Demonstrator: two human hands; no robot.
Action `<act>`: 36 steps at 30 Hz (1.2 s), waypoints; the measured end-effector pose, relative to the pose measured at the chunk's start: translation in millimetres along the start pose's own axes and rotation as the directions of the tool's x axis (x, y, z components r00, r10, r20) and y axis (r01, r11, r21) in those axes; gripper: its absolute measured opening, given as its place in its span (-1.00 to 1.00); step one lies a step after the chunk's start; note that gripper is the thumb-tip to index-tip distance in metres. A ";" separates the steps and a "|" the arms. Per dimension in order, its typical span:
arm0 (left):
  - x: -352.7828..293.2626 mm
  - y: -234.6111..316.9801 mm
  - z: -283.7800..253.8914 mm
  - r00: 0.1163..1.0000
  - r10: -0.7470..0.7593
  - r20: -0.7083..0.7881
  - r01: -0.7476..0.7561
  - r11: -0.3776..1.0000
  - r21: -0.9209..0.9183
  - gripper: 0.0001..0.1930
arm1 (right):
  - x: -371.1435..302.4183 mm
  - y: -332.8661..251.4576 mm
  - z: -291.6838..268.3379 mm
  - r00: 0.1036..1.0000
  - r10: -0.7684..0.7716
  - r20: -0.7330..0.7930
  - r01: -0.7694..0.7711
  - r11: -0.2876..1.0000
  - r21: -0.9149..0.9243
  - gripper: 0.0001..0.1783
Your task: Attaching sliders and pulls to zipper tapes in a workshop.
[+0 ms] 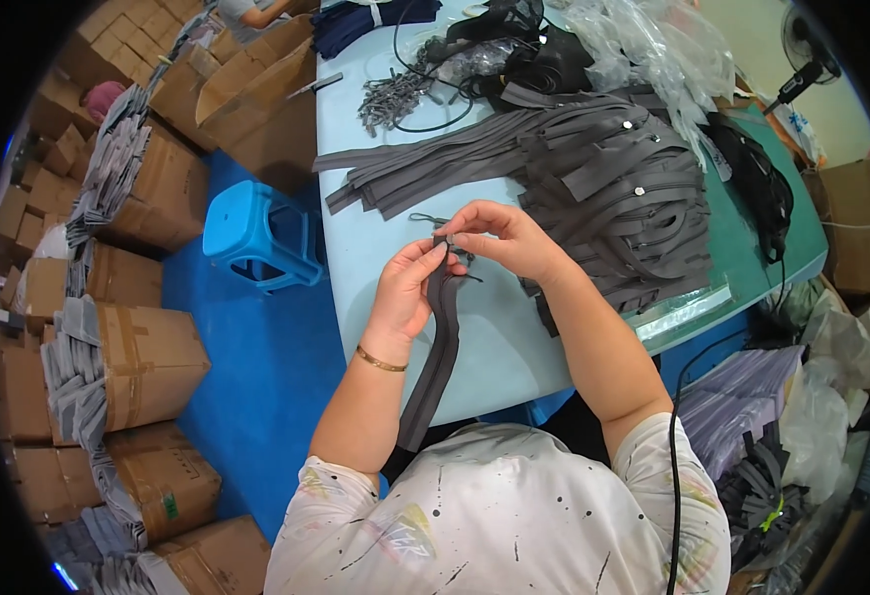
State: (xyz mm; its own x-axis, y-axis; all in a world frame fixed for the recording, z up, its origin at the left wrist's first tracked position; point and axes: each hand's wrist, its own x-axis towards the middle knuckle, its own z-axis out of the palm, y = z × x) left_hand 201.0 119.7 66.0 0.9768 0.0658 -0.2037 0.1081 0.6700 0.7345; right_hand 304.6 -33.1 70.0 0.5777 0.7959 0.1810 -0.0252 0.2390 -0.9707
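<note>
A long dark grey zipper (438,347) hangs from my left hand (403,290), which pinches it near its upper end. Its lower end reaches past the table edge toward my lap. My right hand (512,240) has thumb and forefinger closed at that upper end, on a tiny piece too small to make out. Just beyond my fingers, small dark pulls or cords (430,218) lie on the table. To the right is a big heap of dark grey zippers (618,188), several with shiny metal parts. A loose pile of small grey zipper parts (392,101) lies farther back.
The pale table (514,362) bears black mesh items (544,59) and clear plastic bags (643,45) at the back. A blue stool (256,233) stands at the left, beside cardboard boxes (152,362). A black cable (675,476) runs by my right arm. A fan (807,59) stands far right.
</note>
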 end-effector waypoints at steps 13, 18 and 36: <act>4.0 -1.2 -1.0 0.949 0.301 -0.089 -0.295 0.953 0.070 -0.91 | 0.4 -22.8 11.4 0.865 0.421 -0.273 -0.484 0.845 -0.228 -0.67; 3.4 -4.2 -1.2 0.943 0.327 -0.055 -0.324 0.945 0.050 -0.90 | 0.4 -8.4 21.0 0.933 0.316 -0.175 -0.308 0.949 0.071 -0.70; 7.7 2.9 -6.0 0.942 0.324 -0.086 -0.312 0.941 0.130 -0.75 | 3.5 14.0 21.6 0.945 -0.025 -0.325 -0.012 0.994 -0.112 -0.81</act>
State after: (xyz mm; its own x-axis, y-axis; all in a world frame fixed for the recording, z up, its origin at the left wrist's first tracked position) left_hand 207.7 126.6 62.7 0.9393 0.3429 -0.0095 -0.1792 0.5141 0.8388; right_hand 288.7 -14.9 60.5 0.8122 0.5652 0.1442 0.0595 0.1656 -0.9844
